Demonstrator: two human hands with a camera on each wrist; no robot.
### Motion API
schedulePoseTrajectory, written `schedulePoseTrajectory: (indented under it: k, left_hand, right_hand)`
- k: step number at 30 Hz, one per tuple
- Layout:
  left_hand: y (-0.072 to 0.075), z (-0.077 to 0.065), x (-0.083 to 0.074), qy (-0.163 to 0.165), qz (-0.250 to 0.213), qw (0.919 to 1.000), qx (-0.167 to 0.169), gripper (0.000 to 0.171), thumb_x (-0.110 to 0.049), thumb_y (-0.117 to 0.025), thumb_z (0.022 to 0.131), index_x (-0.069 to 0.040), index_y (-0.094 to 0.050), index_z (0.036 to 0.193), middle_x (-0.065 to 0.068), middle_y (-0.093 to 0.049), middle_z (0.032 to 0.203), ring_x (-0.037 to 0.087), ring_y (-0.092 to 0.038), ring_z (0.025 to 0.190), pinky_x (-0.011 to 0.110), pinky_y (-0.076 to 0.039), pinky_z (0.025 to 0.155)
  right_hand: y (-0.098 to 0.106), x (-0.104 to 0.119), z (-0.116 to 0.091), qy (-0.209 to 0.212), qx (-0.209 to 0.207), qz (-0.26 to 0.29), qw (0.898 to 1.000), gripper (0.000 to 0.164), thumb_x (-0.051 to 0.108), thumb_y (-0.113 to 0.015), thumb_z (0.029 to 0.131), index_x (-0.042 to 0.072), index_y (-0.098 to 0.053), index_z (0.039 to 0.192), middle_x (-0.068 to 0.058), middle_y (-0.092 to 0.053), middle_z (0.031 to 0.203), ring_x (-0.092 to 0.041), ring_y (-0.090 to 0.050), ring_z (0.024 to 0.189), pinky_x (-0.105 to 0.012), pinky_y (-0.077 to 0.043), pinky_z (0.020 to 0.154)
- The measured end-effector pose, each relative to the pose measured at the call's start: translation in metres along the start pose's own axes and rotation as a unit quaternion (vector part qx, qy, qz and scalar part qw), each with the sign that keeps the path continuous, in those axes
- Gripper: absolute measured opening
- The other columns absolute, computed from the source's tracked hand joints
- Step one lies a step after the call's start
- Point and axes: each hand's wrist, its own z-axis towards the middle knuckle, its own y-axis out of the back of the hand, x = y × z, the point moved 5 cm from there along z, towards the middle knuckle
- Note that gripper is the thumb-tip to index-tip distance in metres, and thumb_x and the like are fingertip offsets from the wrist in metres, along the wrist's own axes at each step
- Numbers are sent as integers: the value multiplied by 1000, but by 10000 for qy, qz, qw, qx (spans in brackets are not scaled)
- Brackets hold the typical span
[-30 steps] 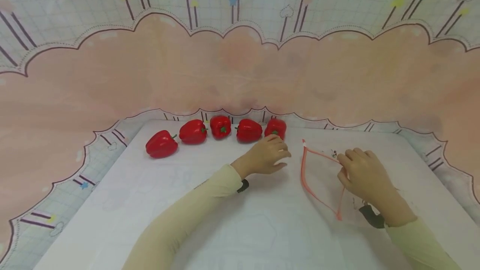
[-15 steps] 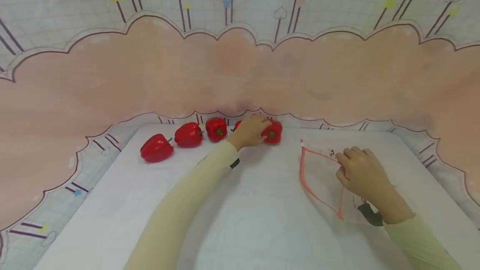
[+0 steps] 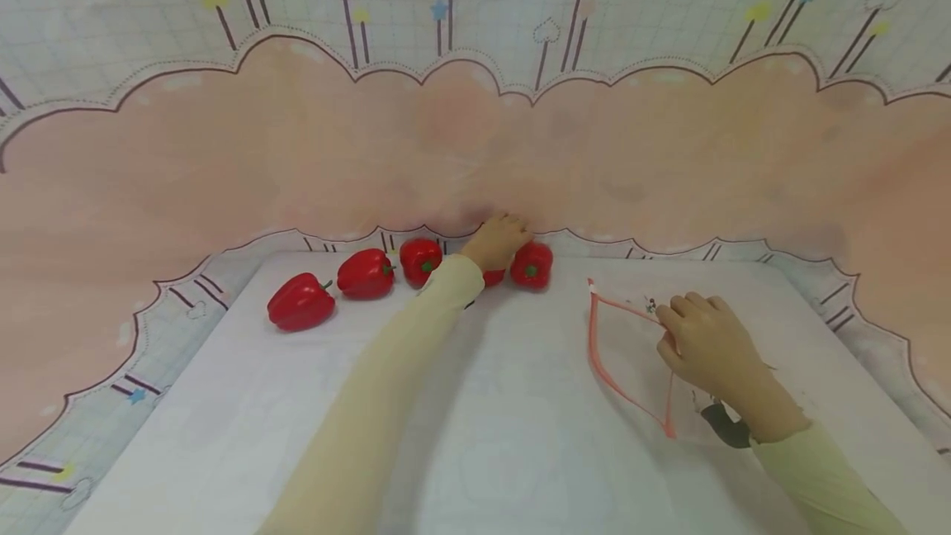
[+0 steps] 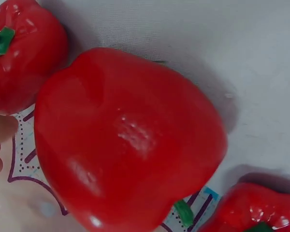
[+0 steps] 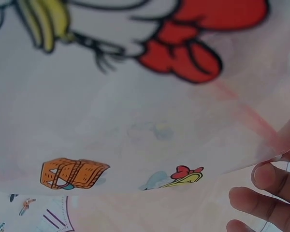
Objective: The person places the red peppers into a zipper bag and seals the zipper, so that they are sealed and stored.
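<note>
My left hand [image 3: 496, 243] reaches over the fourth pepper from the left, a red bell pepper [image 3: 494, 276] mostly hidden behind it in the head view. That same bell pepper fills the left wrist view, with its green stem at the bottom and my left fingers [image 4: 1, 128] at the left edge, apart from it. The rightmost red bell pepper [image 3: 532, 266] stands beside the hand. At the right, my right hand [image 3: 706, 345] pinches the edge of a see-through plastic bag [image 5: 101, 130] with cartoon prints and orange-red trim, its mouth spread apart.
Three more red bell peppers stand to the left along the back: one at the far left [image 3: 300, 302], one beside it [image 3: 366, 274] and one near the left hand [image 3: 420, 262]. Behind the white table [image 3: 513, 436] hangs a printed cloth [image 3: 371, 155].
My left hand has moved left and farther back, from in front of the rightmost bell pepper to over the fourth one. The right hand keeps its hold on the bag. The head view has shifted slightly.
</note>
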Motion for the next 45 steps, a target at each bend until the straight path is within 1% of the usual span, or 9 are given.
schedulePoseTrajectory:
  k: [3,7,11,16,22,26,32,38,45]
  left_hand:
    - [-3,5,-1,-45,367,9993,-48,40,-18,-62,88,-16,-54,127,3,-53,133,21,-45,127,36,-30,113]
    - [-7,11,-4,-60,776,9970,2,38,-18,-65,86,-18,-57,124,1,-57,126,19,-48,120,34,-36,108]
    - [-15,16,-6,-62,848,9963,89,40,-14,-64,86,-21,-57,125,1,-57,124,20,-48,118,37,-35,106]
    - [-20,16,-8,-120,656,9977,112,43,-13,-62,88,-20,-53,129,2,-54,127,21,-46,122,37,-30,110]
    - [-18,7,-10,-2,-109,9999,10,53,-21,-68,85,-19,-48,133,2,-53,132,20,-43,125,36,-32,113]
    - [-17,2,-12,-122,-451,9988,-142,50,-22,-66,86,-16,-48,132,3,-54,132,20,-46,125,37,-31,114]
    - [-17,0,-13,-255,-435,9987,-115,54,-31,-65,87,-14,-45,133,3,-53,133,20,-47,126,40,-28,115]
    - [-18,1,-16,-316,-532,9980,-84,54,-32,-64,88,-14,-44,134,4,-54,132,21,-47,126,41,-29,114]
    - [-17,-4,-18,-328,-478,9983,-103,53,-32,-64,88,-13,-44,134,3,-54,131,20,-45,126,39,-30,114]
  right_hand:
    - [0,1,0,-16,9,2,10000,6,9,-53,63,5,-53,68,-3,-45,60,-21,-43,56,-39,-39,51]
    - [0,1,0,-57,76,14,10000,5,8,-53,64,5,-53,68,-3,-45,60,-20,-43,57,-38,-39,52]
    - [-1,1,0,-188,275,22,9994,7,7,-56,64,5,-55,70,-3,-46,61,-21,-44,59,-40,-41,54]
    - [-2,2,0,-197,237,21,9995,6,7,-54,64,5,-54,70,-2,-45,61,-20,-44,58,-39,-41,54]
    - [-2,3,-1,-149,148,20,9998,6,7,-54,63,5,-53,69,-3,-44,60,-20,-43,57,-39,-40,52]
    - [-2,2,-1,-106,118,19,9999,7,7,-55,63,4,-54,69,-4,-46,60,-21,-43,56,-39,-41,52]
    - [-1,2,-1,-76,87,11,9999,8,8,-55,63,4,-55,70,-5,-47,60,-22,-44,57,-40,-41,52]
    - [-2,1,-2,-110,139,-6,9998,9,8,-56,63,3,-57,71,-6,-49,61,-22,-45,57,-40,-42,52]
    - [-3,0,-4,-116,85,5,9999,9,8,-55,64,4,-57,71,-5,-49,61,-22,-46,58,-40,-43,53]
